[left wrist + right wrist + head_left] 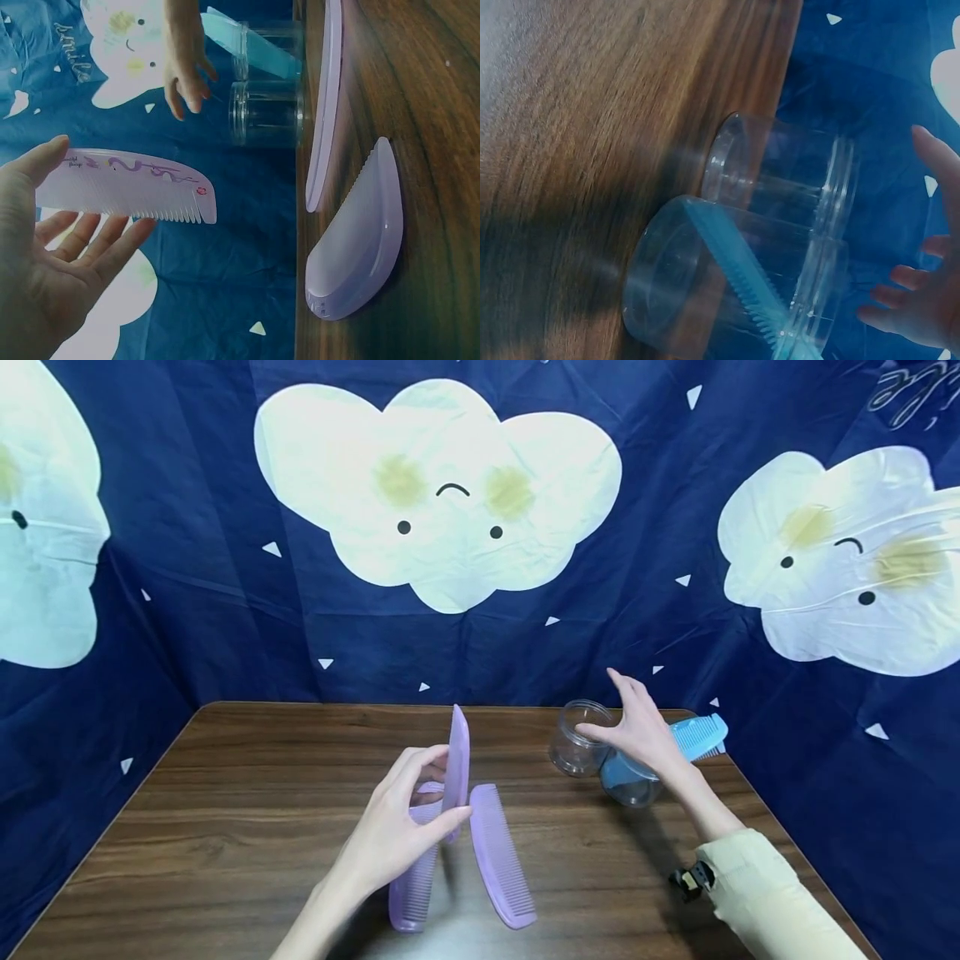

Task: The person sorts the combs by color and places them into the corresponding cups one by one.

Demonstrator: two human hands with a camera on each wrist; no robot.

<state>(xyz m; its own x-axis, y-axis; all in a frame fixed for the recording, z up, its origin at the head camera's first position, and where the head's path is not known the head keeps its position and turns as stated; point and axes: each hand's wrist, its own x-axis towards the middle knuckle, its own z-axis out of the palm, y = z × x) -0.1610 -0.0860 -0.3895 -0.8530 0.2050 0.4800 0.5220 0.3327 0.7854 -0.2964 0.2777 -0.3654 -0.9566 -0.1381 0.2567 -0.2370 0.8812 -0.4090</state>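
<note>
My left hand point(397, 831) pinches a light purple comb point(458, 760) between thumb and fingers, holding it on end above the table. Printed decoration on that comb's back shows in the left wrist view. Beneath and beside the hand, two more purple combs lie on the wood: one to the right point(504, 860), one partly covered by the hand point(412, 889). Over at the right, my right hand point(643, 735) hovers by the rims of two clear jars, fingers spread and holding nothing. The farther jar point(780, 165) has no comb inside; light blue combs point(701, 735) lean in the nearer jar point(667, 300).
The brown wooden table point(247, 827) ends at a blue cloth backdrop point(202, 610) with white clouds, which rises close behind the jars. A small dark device point(692, 881) sits at the right sleeve's cuff.
</note>
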